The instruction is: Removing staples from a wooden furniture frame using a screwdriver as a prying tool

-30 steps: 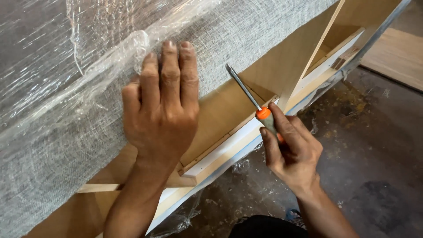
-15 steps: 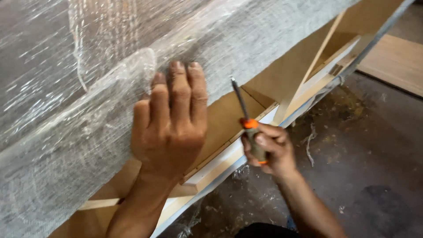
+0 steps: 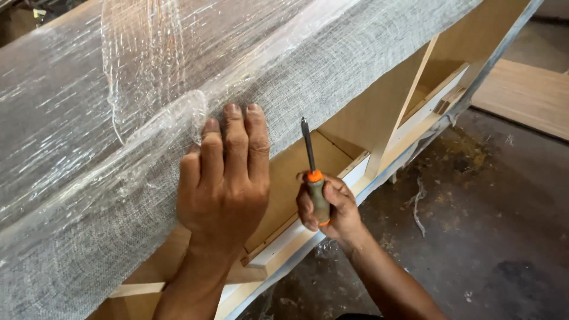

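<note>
A stained, dusty grey concrete floor (image 3: 492, 237) lies beneath a long pale plywood furniture frame (image 3: 379, 118) tipped on its side, its upper face covered in coarse grey woven fabric under clear plastic wrap (image 3: 118, 106). The left hand (image 3: 225, 184) lies flat on the fabric edge, fingers pressed together and pointing away from the person, palm down over the frame's open underside. Just to its right, apart from it, the right hand (image 3: 332, 207) is closed in a fist around the grey handle of an orange-collared screwdriver (image 3: 313, 172). The tool's long axis runs nearly upright in view, its thin metal shaft pointing away from the wrist toward the fabric edge above the frame's hollow compartment; whether the tip touches the fabric I cannot tell. The right hand is the one nearer the white bottom rail (image 3: 361, 172).
</note>
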